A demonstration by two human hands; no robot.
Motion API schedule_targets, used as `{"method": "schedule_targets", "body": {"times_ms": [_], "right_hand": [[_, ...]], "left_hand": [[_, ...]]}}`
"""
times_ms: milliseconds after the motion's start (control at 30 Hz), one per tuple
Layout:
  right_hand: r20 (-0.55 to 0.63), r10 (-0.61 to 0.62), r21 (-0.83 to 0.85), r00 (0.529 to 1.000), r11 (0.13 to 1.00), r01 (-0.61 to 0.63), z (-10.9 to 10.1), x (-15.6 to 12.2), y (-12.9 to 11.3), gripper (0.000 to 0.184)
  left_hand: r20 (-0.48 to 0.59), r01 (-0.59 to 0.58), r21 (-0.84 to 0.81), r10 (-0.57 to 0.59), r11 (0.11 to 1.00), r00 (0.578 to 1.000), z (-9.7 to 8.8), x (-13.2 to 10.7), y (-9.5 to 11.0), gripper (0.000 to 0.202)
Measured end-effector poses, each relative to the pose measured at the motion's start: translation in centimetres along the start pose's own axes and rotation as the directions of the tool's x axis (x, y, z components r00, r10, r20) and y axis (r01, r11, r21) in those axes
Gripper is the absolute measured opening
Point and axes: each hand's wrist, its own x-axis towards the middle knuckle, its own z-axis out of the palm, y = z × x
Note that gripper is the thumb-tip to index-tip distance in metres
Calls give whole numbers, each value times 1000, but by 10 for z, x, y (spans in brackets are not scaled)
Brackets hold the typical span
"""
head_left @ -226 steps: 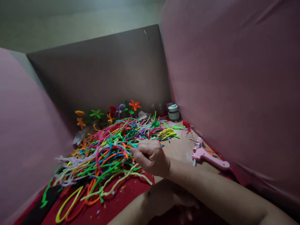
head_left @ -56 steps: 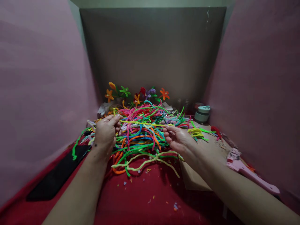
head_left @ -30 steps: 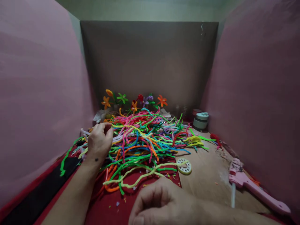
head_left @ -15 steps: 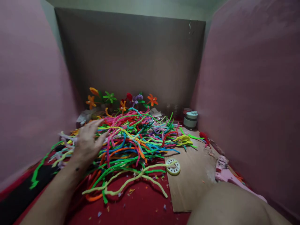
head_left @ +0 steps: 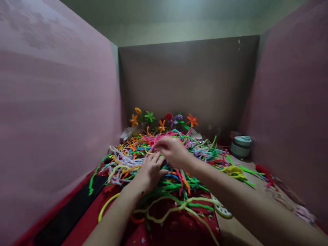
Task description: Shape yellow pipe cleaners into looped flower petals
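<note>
A big tangled heap of fuzzy pipe cleaners [head_left: 128, 159] in many colours lies in front of me. My left hand [head_left: 151, 169] rests on the heap, its fingers stretched forward and loosely spread. Just beyond and above it, my right hand [head_left: 173, 150] reaches in from the right with fingers curled into a pinch at a pink pipe cleaner near the top. The fingertips are partly hidden and slightly blurred. Nearer to me, a long pale yellow pipe cleaner [head_left: 164, 218] lies loose, below both hands.
Pipe-cleaner flowers [head_left: 192, 119] stand behind the heap. A green lidded container [head_left: 241, 147] is at the back right. Cardboard [head_left: 230, 227] lies at right, with a round white disc [head_left: 222, 207] partly behind my forearm. A black strip [head_left: 74, 208] lies on the red cloth [head_left: 84, 220] at left.
My right hand has come into view and reached over the heap beside the left. The view has turned left and up, so the heap sits further right and lower.
</note>
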Motion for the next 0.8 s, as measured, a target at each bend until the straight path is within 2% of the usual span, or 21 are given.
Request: {"method": "schedule_targets", "body": {"times_ms": [33, 100, 167, 233, 367, 467, 533, 600, 733, 800], "right_hand": [[-72, 114, -50, 991, 992, -118, 0, 11, 17, 26], [-130, 161, -208, 978, 960, -186, 4, 20, 44, 29], [-52, 152, -431, 987, 888, -160, 10, 18, 60, 45], [35, 176, -538, 984, 833, -130, 17, 11, 68, 46], [122, 180, -553, 976, 829, -84, 30, -5, 70, 22], [171, 142, -547, 975, 837, -26, 36, -17, 69, 20], [169, 96, -545, 981, 838, 12, 39, -24, 70, 20], [175, 57, -546, 983, 836, 49, 39, -30, 72, 19], [230, 53, -509, 972, 858, 74, 30, -29, 72, 23], [163, 65, -460, 984, 888, 18, 23, -20, 68, 28]], "left_hand": [[26, -17, -1, 17, 1000, 1000, -2, -2, 3, 51], [91, -40, 11, 39, 999, 995, -7, -4, 7, 53], [138, -40, 23, 36, 999, 990, -11, -6, 9, 52], [148, -30, 22, 26, 999, 989, -13, -7, 12, 50], [56, 51, -31, -49, 998, 997, -18, -7, 19, 45], [-33, 127, -57, -129, 990, 991, -20, -7, 22, 48], [-48, 118, -57, -121, 991, 991, -17, -7, 22, 58], [2, 87, -51, -87, 995, 996, -10, -7, 20, 62], [135, 81, 0, -81, 997, 988, 4, -7, 20, 54], [157, 77, 32, -81, 997, 984, 6, -8, 22, 53]]}}
